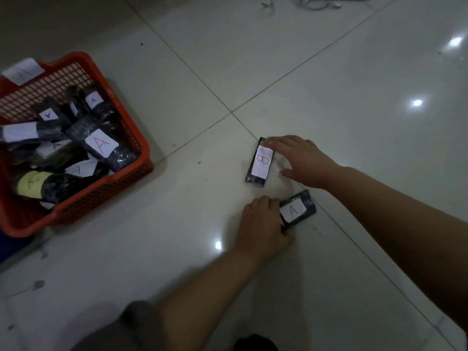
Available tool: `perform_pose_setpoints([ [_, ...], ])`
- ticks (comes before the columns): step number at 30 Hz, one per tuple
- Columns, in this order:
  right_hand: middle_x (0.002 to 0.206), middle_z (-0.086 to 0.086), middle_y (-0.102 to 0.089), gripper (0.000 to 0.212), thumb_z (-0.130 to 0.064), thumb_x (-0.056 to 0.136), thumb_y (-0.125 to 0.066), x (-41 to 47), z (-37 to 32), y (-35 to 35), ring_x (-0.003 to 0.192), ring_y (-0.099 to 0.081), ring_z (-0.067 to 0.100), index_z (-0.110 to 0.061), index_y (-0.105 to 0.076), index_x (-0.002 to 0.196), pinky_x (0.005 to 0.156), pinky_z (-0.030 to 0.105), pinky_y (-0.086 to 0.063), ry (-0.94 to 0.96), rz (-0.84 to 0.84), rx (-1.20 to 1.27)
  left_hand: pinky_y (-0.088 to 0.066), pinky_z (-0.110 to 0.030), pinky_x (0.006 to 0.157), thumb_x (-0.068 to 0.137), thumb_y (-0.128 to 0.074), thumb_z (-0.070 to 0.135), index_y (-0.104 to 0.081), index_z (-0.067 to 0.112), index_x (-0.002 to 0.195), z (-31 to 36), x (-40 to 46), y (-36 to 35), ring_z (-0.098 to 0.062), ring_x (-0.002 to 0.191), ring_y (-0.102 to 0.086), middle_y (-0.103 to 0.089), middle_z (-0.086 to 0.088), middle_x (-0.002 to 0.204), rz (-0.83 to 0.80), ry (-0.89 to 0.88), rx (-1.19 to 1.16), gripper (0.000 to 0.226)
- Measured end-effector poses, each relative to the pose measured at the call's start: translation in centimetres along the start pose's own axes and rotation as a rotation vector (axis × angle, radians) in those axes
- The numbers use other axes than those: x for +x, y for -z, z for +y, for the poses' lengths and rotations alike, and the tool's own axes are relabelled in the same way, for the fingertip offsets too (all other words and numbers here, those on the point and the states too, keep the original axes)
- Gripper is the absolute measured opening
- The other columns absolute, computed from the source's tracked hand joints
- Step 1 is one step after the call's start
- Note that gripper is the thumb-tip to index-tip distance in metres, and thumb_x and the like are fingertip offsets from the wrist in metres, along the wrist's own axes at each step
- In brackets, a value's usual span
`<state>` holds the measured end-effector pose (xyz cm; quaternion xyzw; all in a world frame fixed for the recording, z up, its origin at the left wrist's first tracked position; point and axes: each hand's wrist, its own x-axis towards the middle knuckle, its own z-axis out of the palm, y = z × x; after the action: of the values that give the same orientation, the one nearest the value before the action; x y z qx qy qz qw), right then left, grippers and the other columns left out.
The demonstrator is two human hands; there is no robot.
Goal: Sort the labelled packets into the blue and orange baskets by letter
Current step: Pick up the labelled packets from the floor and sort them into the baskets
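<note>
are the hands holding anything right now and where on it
Left hand grips the dark A-labelled packet at its left end. Right hand only touches the dark B-labelled packet.

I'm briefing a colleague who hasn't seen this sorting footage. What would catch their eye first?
Probably the orange basket at left, heaped with dark packets labelled A. Next, mid-floor, the two hands: the right hand reaches over a packet marked B, and the left hand grips the end of a packet marked A nearer the person.

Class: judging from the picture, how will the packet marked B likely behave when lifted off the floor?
The B packet looks flat and boxy, so probably stiff and unlikely to roll. Its dark wrap looks glossy, so possibly slippery. The right hand spans it alone, suggesting it is light.
</note>
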<state>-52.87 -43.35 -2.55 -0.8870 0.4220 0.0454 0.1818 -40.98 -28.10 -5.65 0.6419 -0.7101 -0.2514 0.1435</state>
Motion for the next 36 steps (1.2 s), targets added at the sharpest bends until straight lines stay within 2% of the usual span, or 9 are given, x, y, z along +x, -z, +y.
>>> perform_pose_setpoints([
  [9, 0.159, -0.01, -0.008, 0.081, -0.016, 0.085, -0.063, 2.9, -1.2, 0.4, 0.146, -0.006, 0.021, -0.037, -0.017, 0.148, 0.11, 0.041, -0.021, 0.094, -0.141, -0.286, -0.04, -0.013, 0.074, 0.069, -0.071, 0.016, -0.056, 0.016, 0.121, -7.4, -0.3, 12.3, -0.01, 0.094, -0.05, -0.052, 0.002, 0.102, -0.276, 0.081, -0.193, 0.054],
  [12, 0.153, -0.005, -0.028, 0.057, -0.018, 0.089, -0.054, 3.2, -2.3, -0.4, 0.144, -0.017, 0.021, -0.03, -0.036, 0.142, 0.105, 0.038, -0.026, 0.136, -0.129, -0.358, -0.047, -0.012, 0.077, 0.07, -0.072, 0.007, -0.058, 0.018, 0.117, -9.2, -0.7, 16.0, -0.008, 0.095, -0.058, -0.06, 0.006, 0.105, -0.319, 0.167, -0.234, 0.051],
  [16, 0.113, 0.002, -0.059, 0.029, -0.029, 0.085, -0.06, 4.0, -3.2, -0.3, 0.111, -0.049, 0.023, -0.019, -0.054, 0.112, 0.087, 0.034, -0.03, 0.144, -0.106, -0.502, -0.05, -0.008, 0.077, 0.074, -0.071, 0.002, -0.056, 0.022, 0.121, -12.0, -1.8, 21.3, 0.006, 0.091, -0.059, -0.062, 0.012, 0.106, -0.284, 0.275, -0.269, 0.054],
  [18, 0.102, 0.007, -0.063, 0.027, -0.028, 0.083, -0.066, 4.2, -4.1, 0.0, 0.099, -0.054, 0.026, -0.014, -0.058, 0.104, 0.077, 0.032, -0.033, -0.022, -0.084, -0.252, -0.043, 0.002, 0.07, 0.077, -0.07, 0.001, -0.055, 0.027, 0.123, -13.0, -2.3, 24.4, 0.012, 0.088, -0.054, -0.06, 0.016, 0.105, -0.242, 0.322, -0.294, 0.055],
  [21, 0.088, 0.012, -0.06, 0.023, -0.022, 0.082, -0.07, 4.7, -6.5, 1.1, 0.082, -0.057, 0.029, -0.006, -0.059, 0.095, 0.059, 0.028, -0.037, -0.305, 0.004, 0.472, -0.042, 0.002, 0.065, 0.08, -0.069, 0.002, -0.052, 0.034, 0.124, -14.6, -3.5, 28.6, 0.007, 0.09, -0.056, -0.06, 0.018, 0.103, -0.214, 0.404, -0.366, 0.057],
  [24, 0.094, 0.013, -0.065, 0.013, -0.014, 0.087, -0.061, 5.7, -9.9, 3.3, 0.081, -0.06, 0.026, -0.007, -0.063, 0.097, 0.066, 0.029, -0.045, -0.418, -0.036, 0.89, -0.05, -0.007, 0.066, 0.081, -0.065, -0.004, -0.053, 0.029, 0.128, -16.0, -5.0, 31.8, -0.005, 0.099, -0.06, -0.063, 0.007, 0.11, -0.148, 0.47, -0.491, 0.058],
  [28, 0.09, 0.011, -0.062, 0.019, -0.008, 0.084, -0.061, 8.1, -15.7, 6.9, 0.068, -0.052, 0.016, -0.003, -0.065, 0.102, 0.057, 0.026, -0.035, -0.372, 0.041, 0.928, -0.057, -0.022, 0.073, 0.081, -0.058, -0.012, -0.053, 0.027, 0.13, -18.5, -7.6, 34.5, -0.017, 0.101, -0.064, -0.062, -0.005, 0.117, 0.013, 0.515, -0.751, 0.063],
  [31, 0.092, 0.013, -0.065, 0.023, -0.004, 0.081, -0.066, 10.0, -20.5, 9.8, 0.071, -0.058, 0.018, -0.005, -0.063, 0.104, 0.059, 0.026, -0.042, -0.304, 0.094, 1.005, -0.055, -0.032, 0.086, 0.078, -0.059, -0.014, -0.054, 0.024, 0.13, -21.3, -10.1, 35.9, -0.026, 0.109, -0.062, -0.059, -0.012, 0.124, 0.09, 0.528, -0.905, 0.064],
  [36, 0.09, 0.011, -0.064, 0.045, 0.0, 0.08, -0.07, 12.2, -29.8, 12.9, 0.069, -0.063, 0.02, -0.011, -0.046, 0.116, 0.058, 0.031, -0.051, -0.166, 0.161, 1.055, -0.054, -0.033, 0.087, 0.079, -0.053, -0.021, -0.052, 0.016, 0.131, -25.5, -15.2, 38.6, -0.029, 0.113, -0.059, -0.06, -0.016, 0.124, 0.244, 0.536, -1.031, 0.063],
])
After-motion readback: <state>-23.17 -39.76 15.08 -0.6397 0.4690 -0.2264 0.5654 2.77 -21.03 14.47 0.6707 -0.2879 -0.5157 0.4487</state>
